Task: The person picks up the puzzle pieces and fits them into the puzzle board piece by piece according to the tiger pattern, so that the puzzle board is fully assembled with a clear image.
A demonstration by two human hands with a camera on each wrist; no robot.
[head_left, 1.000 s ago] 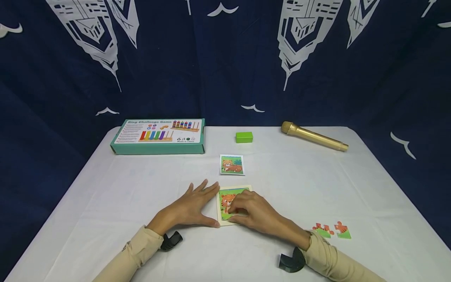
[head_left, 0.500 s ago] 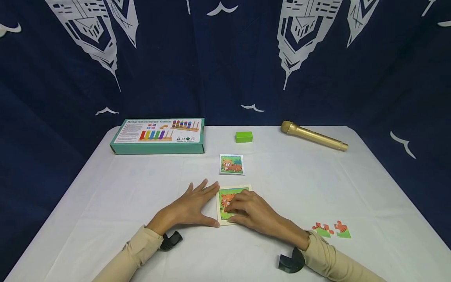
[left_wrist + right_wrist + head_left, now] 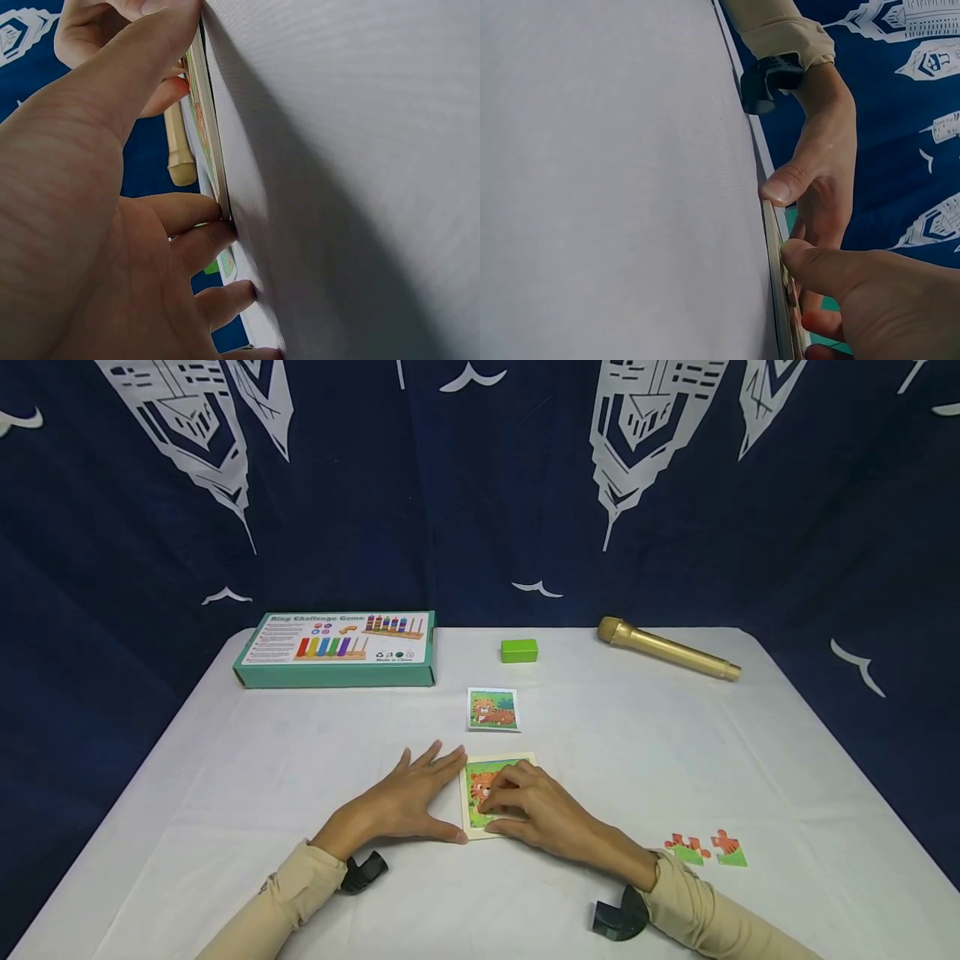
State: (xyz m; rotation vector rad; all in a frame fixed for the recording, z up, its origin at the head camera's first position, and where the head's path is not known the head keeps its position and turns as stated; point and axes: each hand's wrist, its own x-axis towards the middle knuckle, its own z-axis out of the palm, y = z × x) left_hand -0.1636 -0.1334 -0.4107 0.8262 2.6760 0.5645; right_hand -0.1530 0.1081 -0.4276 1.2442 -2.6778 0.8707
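Observation:
A wooden tray puzzle (image 3: pixel 480 820) with a tiger picture lies flat in front of me in the head view. My left hand (image 3: pixel 414 797) rests at its left side, fingers spread, with thumb and index fingertip right at the frame. Over the lower right of the picture is my right hand (image 3: pixel 542 807), fingers bent and thumb at the near edge. Its fingertips touch the picture; I cannot tell whether they pinch a piece. That part of the puzzle is hidden beneath the hand. Two loose puzzle pieces, one red and green (image 3: pixel 686 850) and one tiger-striped (image 3: pixel 729 849), lie to the right.
Just behind the puzzle lies a square tiger picture card (image 3: pixel 493 710). Farther back stand a teal Ring Challenge Game box (image 3: pixel 337 652) and a green block (image 3: pixel 519 651). A gold microphone (image 3: pixel 667 648) lies at back right. White cloth (image 3: pixel 225 827) covers the table.
My right fingertips have shifted slightly left over the puzzle picture. My left hand, the tray and the loose pieces stay in place.

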